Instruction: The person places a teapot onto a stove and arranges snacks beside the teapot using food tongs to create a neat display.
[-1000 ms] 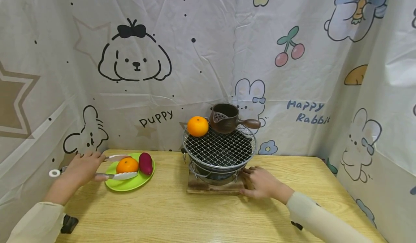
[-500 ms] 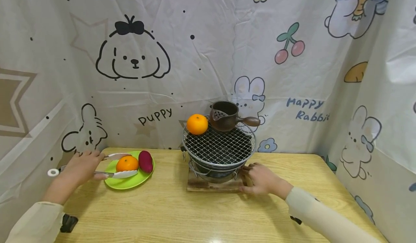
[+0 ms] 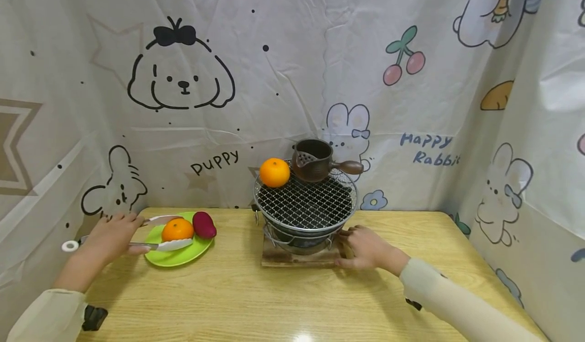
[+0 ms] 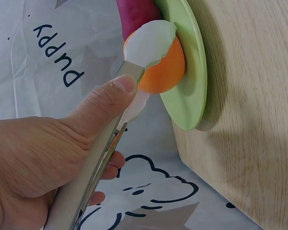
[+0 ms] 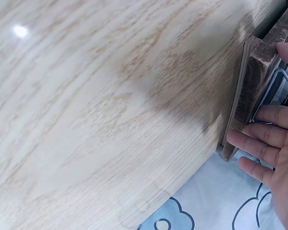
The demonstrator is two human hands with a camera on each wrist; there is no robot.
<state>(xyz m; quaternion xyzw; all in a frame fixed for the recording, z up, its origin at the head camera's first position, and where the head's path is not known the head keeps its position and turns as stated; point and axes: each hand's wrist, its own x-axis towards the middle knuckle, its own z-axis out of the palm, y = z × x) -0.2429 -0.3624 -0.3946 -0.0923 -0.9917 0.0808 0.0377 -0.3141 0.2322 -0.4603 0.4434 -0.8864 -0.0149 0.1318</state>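
In the head view, my left hand (image 3: 109,236) grips metal tongs (image 3: 145,244) with white tips. Those tips lie on either side of an orange (image 3: 177,229) on a green plate (image 3: 175,259). Beside the fruit is a purple sweet potato (image 3: 204,225), leaning toward the plate's right rim. The left wrist view shows my thumb pressed along one arm of the tongs (image 4: 86,167). My right hand (image 3: 364,248) touches the right side of the wooden board (image 3: 297,258) under a round grill (image 3: 306,207). Seen from the right wrist, its fingers (image 5: 264,139) are fairly straight against the board's edge.
On the grill mesh stand a second orange (image 3: 274,173) and a dark brown side-handled pot (image 3: 313,162). A light wood table (image 3: 237,301) carries everything. Patterned cloth (image 3: 274,78) hangs behind and at both sides.
The sweet potato has tilted, its lower end swinging right. The tongs stay around the orange on the plate, and the right hand keeps its place. The head view has shifted slightly.
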